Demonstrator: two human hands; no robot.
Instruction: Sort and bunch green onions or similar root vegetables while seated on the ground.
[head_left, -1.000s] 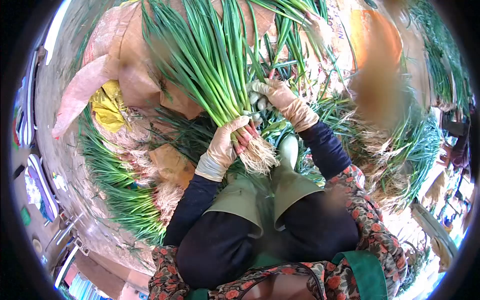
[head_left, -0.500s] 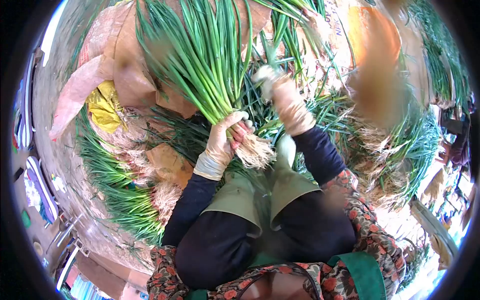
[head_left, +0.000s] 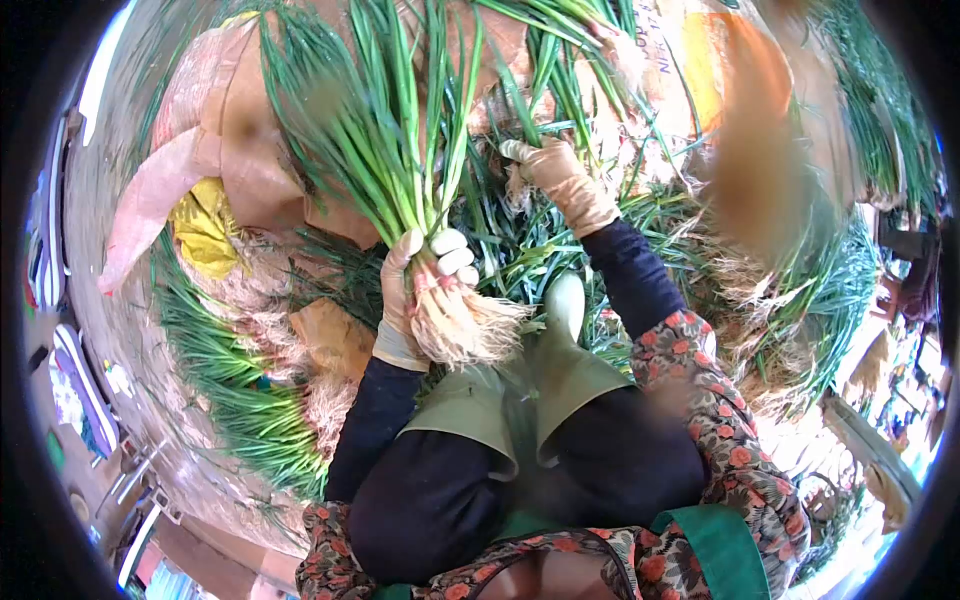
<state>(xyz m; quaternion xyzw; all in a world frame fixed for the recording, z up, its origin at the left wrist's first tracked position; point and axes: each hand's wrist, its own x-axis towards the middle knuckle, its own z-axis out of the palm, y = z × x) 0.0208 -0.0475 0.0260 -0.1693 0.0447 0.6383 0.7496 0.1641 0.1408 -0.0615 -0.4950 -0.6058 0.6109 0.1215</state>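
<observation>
A thick bunch of green onions is in my gloved left hand, whose fingers wrap round the stems just above the pale roots. The long leaves fan upward and the roots hang toward my knees. To the right, my gloved right hand is closed at the edge of the onion pile, its fingers pressed together beside some green leaves and small roots. Whether those leaves are in its grip is hard to make out.
Onion bundles lie at the left by a yellow plastic bag. Brown sacking is at the upper left, an orange-and-white sack at the upper right. More rooted onions lie at the right. My boots are below.
My left hand has moved down and left with the bunch, and its roots now spread wider. My right hand, blurred before, has shifted slightly and its fingers are clearer.
</observation>
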